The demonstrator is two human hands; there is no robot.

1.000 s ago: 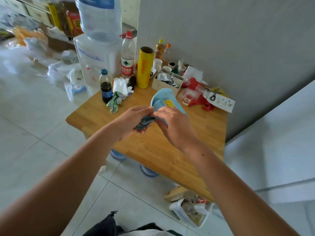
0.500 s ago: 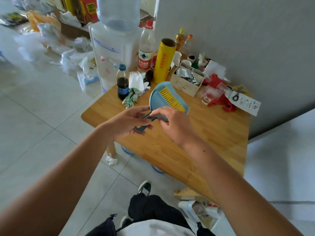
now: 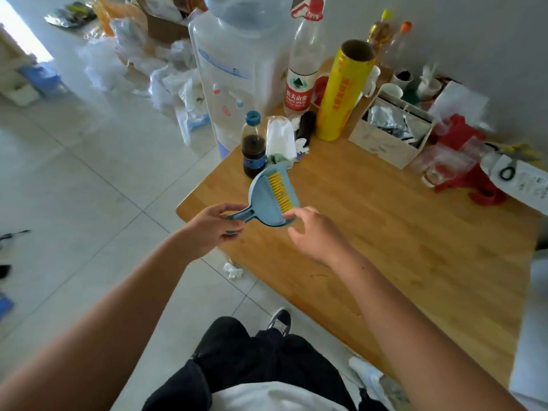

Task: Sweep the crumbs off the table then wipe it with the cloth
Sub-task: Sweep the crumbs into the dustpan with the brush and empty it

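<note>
A light blue dustpan point(image 3: 264, 200) with a yellow-bristled brush point(image 3: 280, 189) nested in it hangs over the near left corner of the wooden table point(image 3: 400, 232). My left hand point(image 3: 212, 229) is closed around the pan's handle. My right hand point(image 3: 317, 235) pinches the pan's lower right rim between thumb and forefinger. A green cloth point(image 3: 277, 158) lies crumpled on the table just behind the pan, partly hidden by it. A few small dark specks point(image 3: 317, 275) sit on the wood near my right wrist.
Along the table's back stand a dark drink bottle point(image 3: 253, 145), a tissue pack point(image 3: 280, 137), a yellow roll point(image 3: 344, 93), a cardboard box point(image 3: 391, 134) and red items point(image 3: 462, 161). A water dispenser point(image 3: 237, 72) stands left of the table. My legs and a shoe point(image 3: 280, 320) are below.
The dustpan has shifted left toward the table's corner. My right hand has slid off the brush to the pan's rim, uncovering the bristles. My view has come closer.
</note>
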